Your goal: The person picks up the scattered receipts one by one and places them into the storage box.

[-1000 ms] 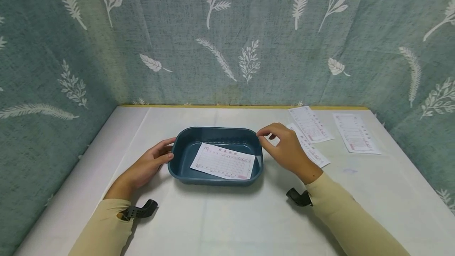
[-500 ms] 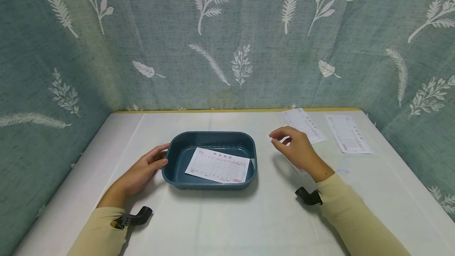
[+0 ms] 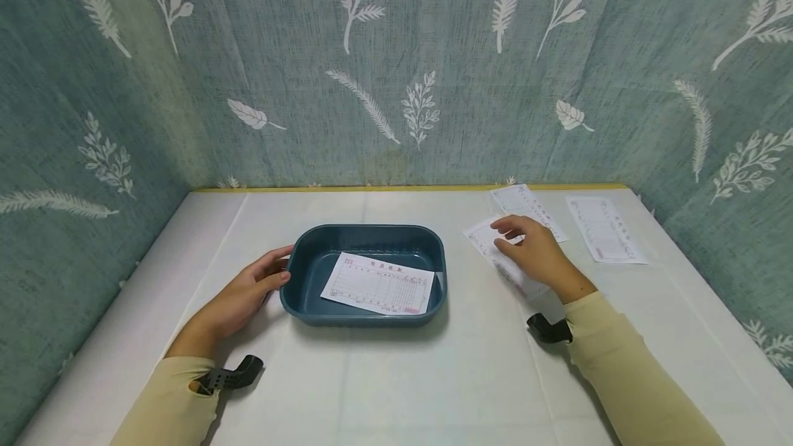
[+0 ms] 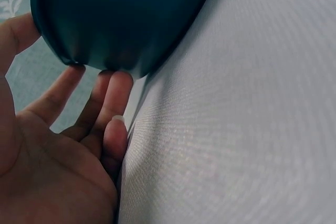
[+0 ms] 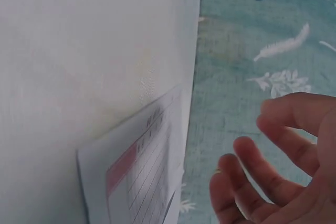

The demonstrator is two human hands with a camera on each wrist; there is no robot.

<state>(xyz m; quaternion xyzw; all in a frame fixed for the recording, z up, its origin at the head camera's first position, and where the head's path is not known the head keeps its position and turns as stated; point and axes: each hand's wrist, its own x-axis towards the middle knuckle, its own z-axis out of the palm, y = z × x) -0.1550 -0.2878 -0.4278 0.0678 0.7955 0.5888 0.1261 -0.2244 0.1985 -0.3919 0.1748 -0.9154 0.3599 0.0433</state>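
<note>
A dark blue tray [image 3: 297, 294] stands on the white table with one printed slip [image 3: 378, 283] lying in it. My left hand [image 3: 250, 288] rests against the tray's left end, its straight fingers [image 4: 113, 98] touching the tray wall [image 4: 121, 14] and the thumb near the rim. To the right of the tray, my right hand [image 3: 529, 250] hovers just above a second slip [image 3: 486, 236] on the table. In the right wrist view its fingers [image 5: 262, 171] are loosely spread, apart from that slip [image 5: 142, 166], and hold nothing.
Two more slips [image 3: 526, 205] [image 3: 604, 229] lie at the back right of the table. Leaf-patterned teal cloth [image 3: 396, 74] walls the table at the back and on both sides. White table surface [image 3: 396, 377] stretches in front of the tray.
My right hand left the tray's right rim and moved right, over the slip on the table. The left hand stayed at the tray's left end.
</note>
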